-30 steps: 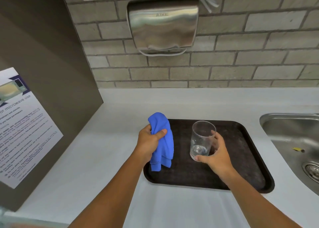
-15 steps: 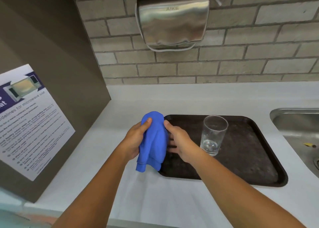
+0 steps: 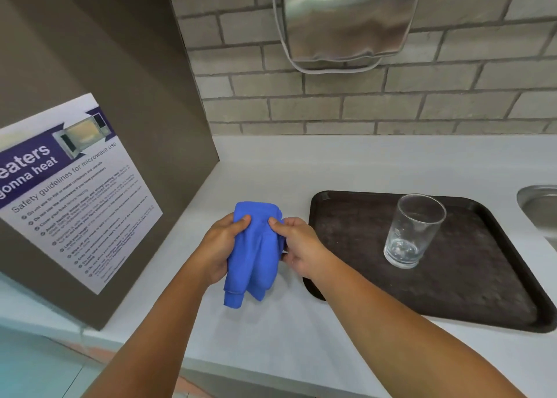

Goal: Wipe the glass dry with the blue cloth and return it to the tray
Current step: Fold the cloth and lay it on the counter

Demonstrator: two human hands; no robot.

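Both hands (image 3: 256,244) on vertically hanging blue cloth (image 3: 252,256)

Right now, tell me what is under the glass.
The glass stands upright on the dark tray; only tray surface shows beneath it. The countertop under the tray is covered.

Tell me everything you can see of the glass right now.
The glass is a clear, plain tumbler, slightly tapered, wider at its open rim than at its thick base. It stands upright, mouth up, on the dark brown tray, toward the tray's back and middle. It looks empty, though faint marks near the bottom could be droplets; too small to tell. Nothing touches it but the tray: both hands are off to its left, holding the blue cloth.
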